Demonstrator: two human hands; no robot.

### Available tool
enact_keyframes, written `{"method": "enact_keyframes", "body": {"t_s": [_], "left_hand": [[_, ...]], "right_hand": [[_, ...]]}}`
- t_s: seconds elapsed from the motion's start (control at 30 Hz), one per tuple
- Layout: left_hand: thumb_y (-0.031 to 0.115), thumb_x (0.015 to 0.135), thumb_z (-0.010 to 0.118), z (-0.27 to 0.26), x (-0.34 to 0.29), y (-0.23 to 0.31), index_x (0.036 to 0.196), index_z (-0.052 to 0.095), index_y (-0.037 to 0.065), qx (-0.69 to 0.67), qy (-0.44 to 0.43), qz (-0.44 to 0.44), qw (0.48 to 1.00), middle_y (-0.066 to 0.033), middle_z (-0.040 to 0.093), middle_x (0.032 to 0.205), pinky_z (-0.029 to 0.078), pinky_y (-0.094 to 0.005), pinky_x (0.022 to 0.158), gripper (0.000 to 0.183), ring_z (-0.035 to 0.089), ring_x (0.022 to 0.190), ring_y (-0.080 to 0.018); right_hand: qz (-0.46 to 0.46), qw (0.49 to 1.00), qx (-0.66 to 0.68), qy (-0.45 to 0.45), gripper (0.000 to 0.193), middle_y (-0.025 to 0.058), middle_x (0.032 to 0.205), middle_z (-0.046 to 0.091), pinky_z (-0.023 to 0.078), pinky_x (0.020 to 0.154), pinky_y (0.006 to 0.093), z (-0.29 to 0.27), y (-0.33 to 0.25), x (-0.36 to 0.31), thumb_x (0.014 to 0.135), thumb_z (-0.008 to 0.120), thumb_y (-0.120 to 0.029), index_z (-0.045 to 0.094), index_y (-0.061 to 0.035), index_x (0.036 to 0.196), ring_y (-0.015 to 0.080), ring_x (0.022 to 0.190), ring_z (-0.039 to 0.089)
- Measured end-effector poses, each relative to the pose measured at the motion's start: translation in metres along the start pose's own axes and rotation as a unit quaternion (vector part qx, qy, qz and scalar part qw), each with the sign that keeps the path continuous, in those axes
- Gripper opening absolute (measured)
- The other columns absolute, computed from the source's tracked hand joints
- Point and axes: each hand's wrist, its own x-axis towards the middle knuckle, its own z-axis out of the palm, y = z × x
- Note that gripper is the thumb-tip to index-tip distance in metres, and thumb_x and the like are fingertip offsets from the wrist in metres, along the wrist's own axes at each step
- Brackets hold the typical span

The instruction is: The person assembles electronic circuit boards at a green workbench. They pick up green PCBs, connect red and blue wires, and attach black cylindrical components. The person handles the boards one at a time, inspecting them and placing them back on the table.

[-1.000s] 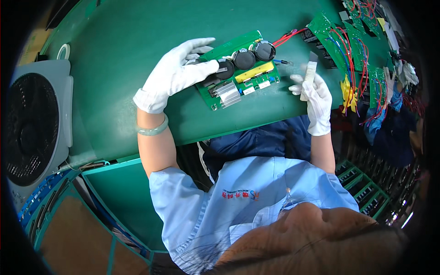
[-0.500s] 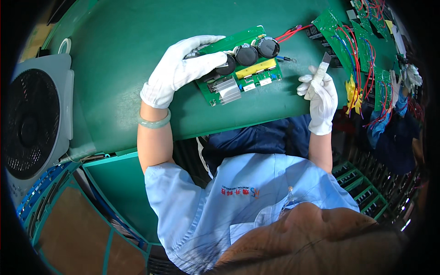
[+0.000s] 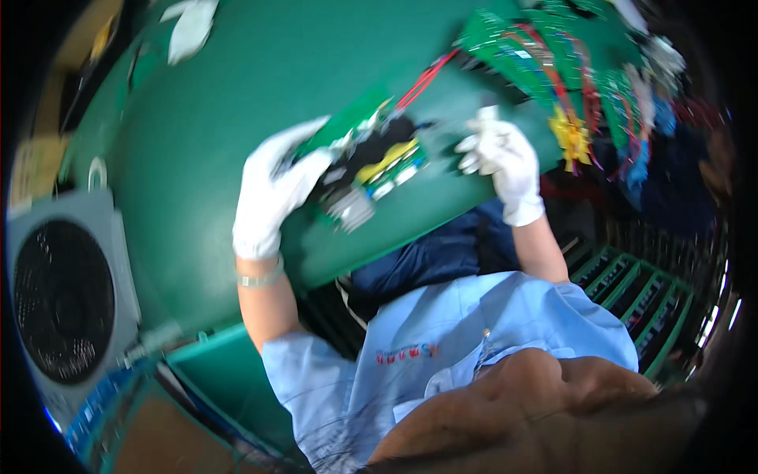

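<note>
While my left hand (image 3: 275, 189) grips the circuit board (image 3: 379, 162) over the worktop (image 3: 209, 118), I see the board's long axis slant up-right, my right hand (image 3: 509, 160) apart rightward, pinching a dark-tipped tool (image 3: 488, 110).

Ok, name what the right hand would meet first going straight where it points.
The right hand would probably meet the leftmost green board at upper right, though blur leaves depth unclear.

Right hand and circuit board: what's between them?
Head view: a narrow strip of green tabletop separates the right hand from the circuit board; a blurred dark lead pokes into the gap from the board's side.
</note>
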Motion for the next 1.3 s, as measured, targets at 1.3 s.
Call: {"method": "enact_keyframes", "body": {"t_s": [1.3], "left_hand": [[0.023,0.092,0.068,-0.018,-0.007,-0.003,0.110,0.074,0.004,0.023,0.055,-0.008,0.998,0.0051,0.059,0.078,0.033,-0.0179,0.056,0.026,0.045,0.066,-0.0012]], "right_hand": [[-0.124,0.826,-0.360,-0.416,0.014,0.0104,0.112,0.072,0.057,0.076,0.0338,0.044,-0.020,0.016,0.084,0.065,-0.012,0.070,-0.0028,0.093,0.0267,0.087,0.071]]}}
